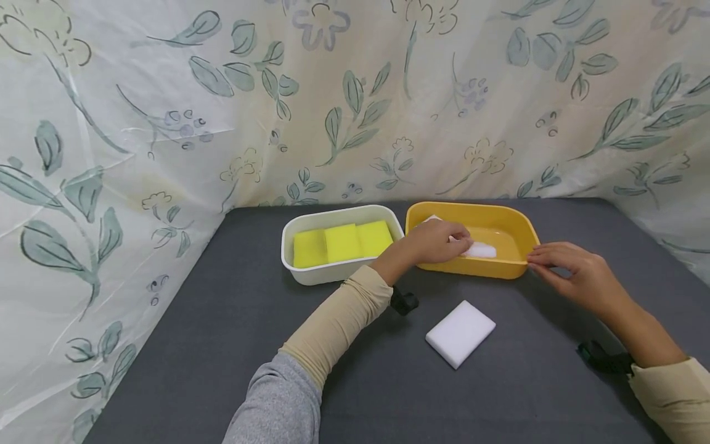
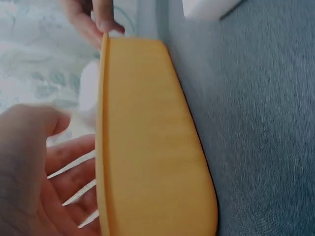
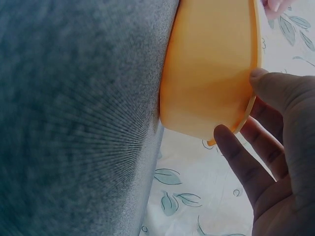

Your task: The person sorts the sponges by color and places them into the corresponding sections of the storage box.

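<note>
My left hand (image 1: 444,240) is over the left part of a yellow plastic tub (image 1: 501,268). In the left wrist view its fingers (image 2: 71,162) reach behind the tub's rim, spread, with the thumb apart from them. Beside that hand, a white sponge (image 1: 480,250) lies inside the tub, partly hidden. A bit of white (image 1: 432,217) also shows behind the hand. At the tub's right corner my right hand (image 1: 579,277) pinches the rim, thumb (image 3: 268,83) on the outer side. Another white sponge (image 1: 460,333) lies flat on the dark cloth in front.
A white tub (image 1: 310,275) stands left of the yellow one, holding yellow sponges (image 1: 342,243) in a row. Dark grey cloth (image 1: 233,333) covers the table. Behind it hangs a flower-patterned sheet (image 1: 344,123).
</note>
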A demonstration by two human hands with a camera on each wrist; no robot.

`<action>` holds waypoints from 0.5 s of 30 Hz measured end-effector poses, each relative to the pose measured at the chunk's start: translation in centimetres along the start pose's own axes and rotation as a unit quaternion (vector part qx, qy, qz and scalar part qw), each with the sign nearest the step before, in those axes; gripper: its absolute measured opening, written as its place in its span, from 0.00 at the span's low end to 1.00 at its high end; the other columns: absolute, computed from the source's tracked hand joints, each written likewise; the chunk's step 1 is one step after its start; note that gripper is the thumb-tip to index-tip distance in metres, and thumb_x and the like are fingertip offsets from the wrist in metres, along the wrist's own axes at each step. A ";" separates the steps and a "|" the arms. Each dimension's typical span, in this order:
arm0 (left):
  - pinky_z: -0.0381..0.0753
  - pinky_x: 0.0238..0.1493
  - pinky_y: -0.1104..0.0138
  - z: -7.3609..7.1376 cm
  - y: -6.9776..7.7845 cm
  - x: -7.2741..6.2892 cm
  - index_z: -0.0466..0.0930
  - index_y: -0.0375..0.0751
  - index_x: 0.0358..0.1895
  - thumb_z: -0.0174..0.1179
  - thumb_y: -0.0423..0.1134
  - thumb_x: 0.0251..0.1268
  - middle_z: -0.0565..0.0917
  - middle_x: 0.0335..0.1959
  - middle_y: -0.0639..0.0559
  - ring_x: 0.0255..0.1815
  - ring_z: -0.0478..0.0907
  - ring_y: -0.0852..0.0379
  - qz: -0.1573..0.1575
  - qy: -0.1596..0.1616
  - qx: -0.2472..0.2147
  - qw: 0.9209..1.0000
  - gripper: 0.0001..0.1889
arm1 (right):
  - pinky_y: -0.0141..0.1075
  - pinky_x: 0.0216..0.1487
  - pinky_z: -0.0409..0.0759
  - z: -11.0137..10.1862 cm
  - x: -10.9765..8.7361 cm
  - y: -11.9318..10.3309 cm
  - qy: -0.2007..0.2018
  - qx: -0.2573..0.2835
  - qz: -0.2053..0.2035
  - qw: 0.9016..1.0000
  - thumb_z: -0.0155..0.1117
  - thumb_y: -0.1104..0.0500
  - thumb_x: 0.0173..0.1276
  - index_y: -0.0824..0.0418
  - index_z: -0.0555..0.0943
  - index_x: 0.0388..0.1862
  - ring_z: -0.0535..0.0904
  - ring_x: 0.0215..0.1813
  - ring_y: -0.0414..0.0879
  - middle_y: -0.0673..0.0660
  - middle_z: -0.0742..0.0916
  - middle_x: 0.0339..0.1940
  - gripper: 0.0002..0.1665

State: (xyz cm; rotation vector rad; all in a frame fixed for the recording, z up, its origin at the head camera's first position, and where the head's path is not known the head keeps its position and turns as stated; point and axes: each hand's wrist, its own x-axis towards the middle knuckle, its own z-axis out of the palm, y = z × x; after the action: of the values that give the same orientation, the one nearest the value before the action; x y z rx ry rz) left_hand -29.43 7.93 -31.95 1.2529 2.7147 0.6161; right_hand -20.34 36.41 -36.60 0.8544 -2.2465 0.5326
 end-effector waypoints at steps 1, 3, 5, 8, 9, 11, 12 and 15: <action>0.72 0.50 0.75 0.0 -0.2 0.0 0.82 0.45 0.59 0.48 0.46 0.79 0.84 0.48 0.58 0.46 0.76 0.62 0.000 0.010 0.001 1.000 0.18 | 0.15 0.60 0.61 0.0 0.0 0.0 0.001 0.000 -0.001 1.000 0.50 0.31 0.72 0.65 0.89 0.35 0.76 0.50 0.31 0.57 0.89 0.38 0.40; 0.71 0.49 0.74 -0.1 -0.7 0.1 0.83 0.44 0.59 0.47 0.42 0.79 0.84 0.45 0.58 0.43 0.75 0.61 0.003 0.028 0.019 0.999 0.17 | 0.16 0.60 0.61 0.1 -0.1 0.1 0.002 0.001 -0.002 1.000 0.50 0.31 0.72 0.65 0.89 0.35 0.76 0.50 0.32 0.57 0.89 0.38 0.39; 0.71 0.50 0.74 -0.2 -0.9 0.3 0.83 0.44 0.60 0.48 0.38 0.77 0.84 0.47 0.58 0.43 0.75 0.61 0.003 0.036 0.043 0.998 0.18 | 0.16 0.60 0.61 0.1 -0.1 0.1 0.003 0.001 -0.002 1.000 0.51 0.31 0.72 0.65 0.89 0.35 0.76 0.50 0.32 0.56 0.89 0.38 0.39; 0.71 0.51 0.73 -0.2 -0.9 0.4 0.83 0.47 0.58 0.51 0.38 0.74 0.83 0.49 0.57 0.46 0.75 0.61 -0.012 0.027 0.070 0.997 0.16 | 0.16 0.60 0.61 0.1 -0.1 0.2 0.004 -0.001 -0.003 1.000 0.51 0.31 0.72 0.64 0.89 0.35 0.77 0.50 0.33 0.56 0.89 0.38 0.39; 0.71 0.52 0.73 -0.2 -0.8 0.4 0.83 0.48 0.57 0.53 0.39 0.73 0.81 0.50 0.57 0.48 0.74 0.60 -0.024 0.024 0.071 0.997 0.15 | 0.16 0.60 0.61 0.2 -0.1 0.2 0.005 -0.001 -0.003 1.000 0.51 0.31 0.72 0.64 0.89 0.34 0.77 0.50 0.33 0.56 0.89 0.38 0.39; 0.72 0.52 0.71 -0.2 -0.7 0.5 0.80 0.50 0.58 0.56 0.41 0.73 0.78 0.51 0.56 0.49 0.73 0.60 -0.053 0.022 0.063 0.996 0.14 | 0.16 0.60 0.62 0.2 -0.1 0.2 0.006 0.002 -0.005 1.000 0.51 0.32 0.72 0.64 0.89 0.34 0.77 0.50 0.33 0.56 0.89 0.38 0.38; 0.72 0.52 0.70 -0.1 -0.6 0.5 0.78 0.52 0.59 0.57 0.42 0.73 0.75 0.53 0.55 0.50 0.72 0.59 -0.066 0.020 0.063 0.996 0.15 | 0.16 0.60 0.62 0.2 -0.1 0.2 0.007 0.003 -0.006 1.000 0.51 0.32 0.72 0.64 0.89 0.34 0.77 0.50 0.32 0.56 0.89 0.38 0.38; 0.71 0.58 0.67 0.0 -0.6 0.6 0.71 0.59 0.69 0.55 0.46 0.76 0.70 0.62 0.53 0.58 0.69 0.58 -0.096 -0.005 0.078 0.992 0.21 | 0.16 0.59 0.62 0.2 0.0 0.2 0.009 0.008 -0.009 1.000 0.52 0.32 0.72 0.64 0.89 0.34 0.76 0.50 0.31 0.56 0.89 0.38 0.38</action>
State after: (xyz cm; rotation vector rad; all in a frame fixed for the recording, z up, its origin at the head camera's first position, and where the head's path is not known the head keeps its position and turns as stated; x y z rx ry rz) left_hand -30.19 8.01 -32.11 1.0004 2.8762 0.3812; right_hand -20.54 36.47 -36.78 0.8743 -2.2192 0.5478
